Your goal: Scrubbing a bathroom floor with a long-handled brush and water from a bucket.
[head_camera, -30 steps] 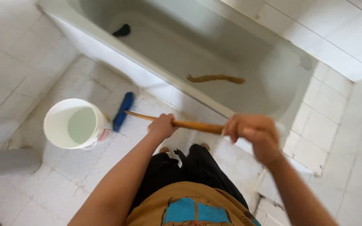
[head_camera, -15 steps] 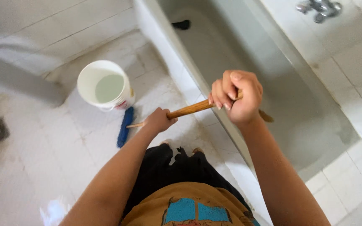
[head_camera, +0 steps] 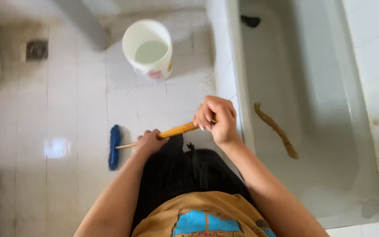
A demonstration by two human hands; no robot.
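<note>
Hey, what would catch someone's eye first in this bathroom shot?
Both hands grip a wooden broom handle at the centre, left hand lower and right hand higher, with the blue brush head on the white floor tiles. Behind stands a white bucket of water; a brown streak lies in the bathtub, right.

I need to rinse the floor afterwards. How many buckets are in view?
1. The white bucket stands on the tiled floor beside the bathtub, beyond the brush. Others may be out of view.
</note>
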